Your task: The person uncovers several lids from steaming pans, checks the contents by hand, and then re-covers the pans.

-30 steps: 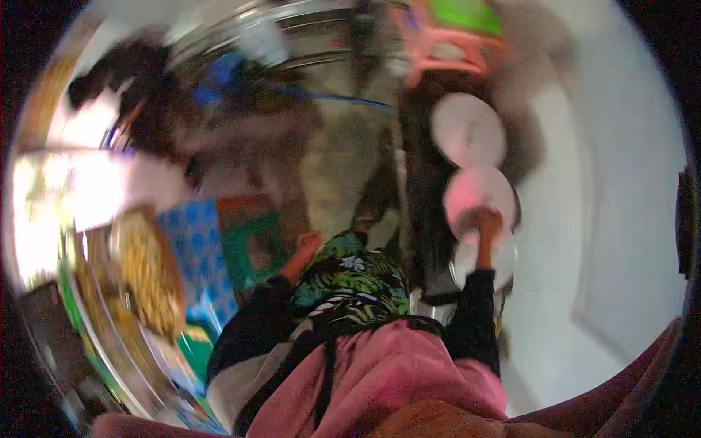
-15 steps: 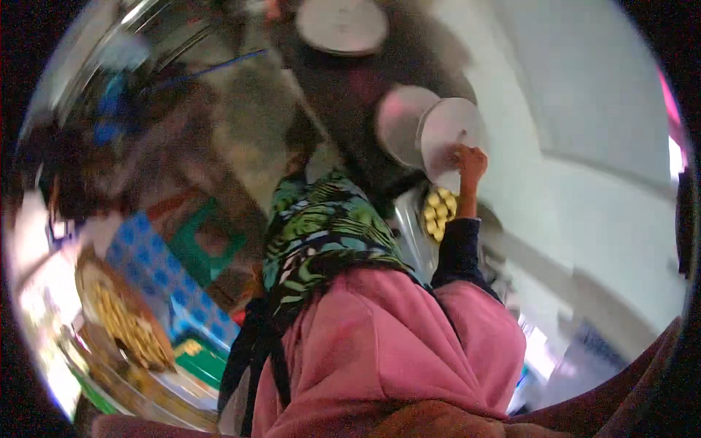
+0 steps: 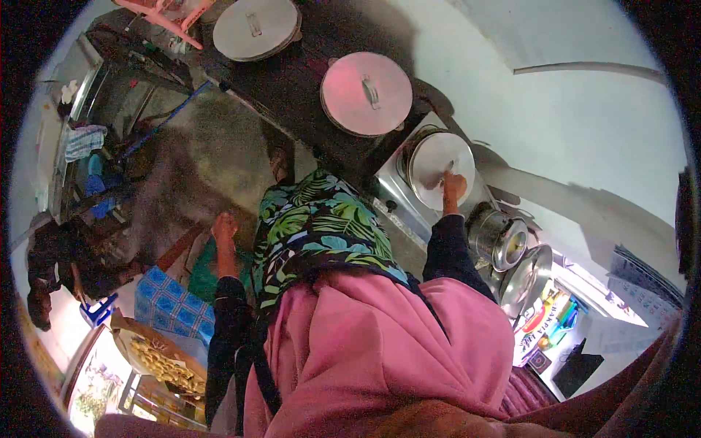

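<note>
My right hand (image 3: pixel 454 191) grips the handle of a round, pale metal lid (image 3: pixel 429 164). That lid lies over a pan on a silver stove (image 3: pixel 394 179), and whatever is in the pan is hidden. Out to the left, my left hand (image 3: pixel 225 231) hangs low with its fingers curled and nothing visible in them. Beyond the stove, a second round lidded pan (image 3: pixel 365 98) with a loop handle rests on a dark counter. Another lidded pan (image 3: pixel 252 29) stands farther left on the same counter.
Metal pots (image 3: pixel 500 237) stand right of my right forearm, beside a white wall (image 3: pixel 577 131). At lower left are a blue patterned cloth (image 3: pixel 171 303) and a tray of yellowish pieces (image 3: pixel 164 361). An orange plastic stool or rack (image 3: pixel 171 18) sits at the far left.
The lid in my right hand has come down over the pan, covering the round yellow pieces seen before. My left hand has come into view. The view has shifted and become sharper.
</note>
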Tool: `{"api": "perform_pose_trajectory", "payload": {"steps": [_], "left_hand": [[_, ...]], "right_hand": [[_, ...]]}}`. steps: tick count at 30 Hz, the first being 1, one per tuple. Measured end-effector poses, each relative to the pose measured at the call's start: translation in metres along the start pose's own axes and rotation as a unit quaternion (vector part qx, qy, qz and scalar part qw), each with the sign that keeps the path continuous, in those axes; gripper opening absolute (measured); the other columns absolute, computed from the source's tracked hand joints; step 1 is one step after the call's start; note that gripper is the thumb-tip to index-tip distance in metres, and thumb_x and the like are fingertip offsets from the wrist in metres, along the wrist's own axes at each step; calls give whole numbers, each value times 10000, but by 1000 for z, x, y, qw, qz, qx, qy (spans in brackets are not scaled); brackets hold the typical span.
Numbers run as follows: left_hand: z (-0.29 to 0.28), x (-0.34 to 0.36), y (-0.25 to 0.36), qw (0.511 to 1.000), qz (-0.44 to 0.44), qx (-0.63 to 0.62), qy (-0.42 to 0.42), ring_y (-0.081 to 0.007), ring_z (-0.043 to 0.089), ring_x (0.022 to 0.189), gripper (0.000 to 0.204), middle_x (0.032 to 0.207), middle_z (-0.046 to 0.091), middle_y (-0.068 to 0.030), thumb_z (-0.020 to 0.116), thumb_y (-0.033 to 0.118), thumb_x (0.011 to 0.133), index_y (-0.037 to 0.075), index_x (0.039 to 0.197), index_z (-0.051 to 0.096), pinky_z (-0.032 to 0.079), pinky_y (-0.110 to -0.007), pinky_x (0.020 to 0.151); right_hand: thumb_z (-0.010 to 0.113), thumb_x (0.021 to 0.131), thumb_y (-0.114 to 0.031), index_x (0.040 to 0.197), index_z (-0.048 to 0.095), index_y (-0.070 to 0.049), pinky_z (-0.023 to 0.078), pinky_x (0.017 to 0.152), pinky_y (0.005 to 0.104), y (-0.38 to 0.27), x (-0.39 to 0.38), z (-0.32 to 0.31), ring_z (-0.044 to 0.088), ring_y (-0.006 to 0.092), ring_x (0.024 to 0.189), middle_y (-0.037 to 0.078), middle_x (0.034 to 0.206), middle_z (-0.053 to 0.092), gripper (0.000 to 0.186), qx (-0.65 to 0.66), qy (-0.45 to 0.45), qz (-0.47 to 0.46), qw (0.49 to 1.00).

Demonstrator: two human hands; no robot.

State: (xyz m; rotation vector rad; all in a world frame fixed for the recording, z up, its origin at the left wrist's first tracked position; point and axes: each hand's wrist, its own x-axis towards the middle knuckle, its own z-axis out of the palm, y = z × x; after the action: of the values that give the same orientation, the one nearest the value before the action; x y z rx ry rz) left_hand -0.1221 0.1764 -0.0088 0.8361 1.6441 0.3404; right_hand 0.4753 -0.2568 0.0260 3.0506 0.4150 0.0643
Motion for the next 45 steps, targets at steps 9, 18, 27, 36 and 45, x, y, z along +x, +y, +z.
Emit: {"api": "perform_pose_trajectory", "payload": {"steps": [9, 18, 27, 36, 45], "left_hand": [[-50, 48, 0, 812, -203, 479, -263, -298, 598, 748, 417, 946, 614, -115, 492, 406, 866, 79, 1122, 532, 479, -476, 684], [-60, -8, -56, 857, 202, 468, -81, -337, 564, 619, 341, 706, 595, -155, 399, 324, 913, 88, 787, 610, 457, -465, 589], [-23, 40, 21, 960, 7, 228, -159, -205, 539, 597, 243, 753, 603, -40, 508, 288, 871, 67, 906, 604, 443, -368, 511], [-66, 92, 14, 804, -61, -410, -428, -279, 533, 772, 329, 949, 566, -137, 516, 185, 860, 54, 1160, 554, 464, -427, 687], [-98, 64, -12, 896, -120, -266, -334, -291, 570, 793, 369, 1035, 571, -136, 489, 292, 877, 83, 1179, 530, 491, -407, 619]], "right_hand": [[611, 656, -359, 726, 644, 31, 492, 707, 428, -49, 19, -33, 634, 360, 734, 219, 762, 643, 397, 123, -69, 133, 981], [660, 660, -381, 766, 651, 10, 482, 734, 443, -40, 15, -68, 628, 369, 807, 221, 829, 644, 405, 94, -82, 161, 979], [589, 801, -222, 853, 627, -39, 454, 716, 402, -228, 47, -88, 577, 335, 796, 159, 832, 604, 195, 243, 2, -131, 961], [600, 752, -503, 767, 626, -33, 487, 669, 448, -350, 92, -91, 615, 363, 767, 219, 792, 624, 471, 140, -86, -137, 977], [586, 759, -473, 774, 658, -78, 504, 636, 442, -111, 124, -158, 641, 330, 724, 134, 803, 661, 402, -8, 49, 29, 998]]}}
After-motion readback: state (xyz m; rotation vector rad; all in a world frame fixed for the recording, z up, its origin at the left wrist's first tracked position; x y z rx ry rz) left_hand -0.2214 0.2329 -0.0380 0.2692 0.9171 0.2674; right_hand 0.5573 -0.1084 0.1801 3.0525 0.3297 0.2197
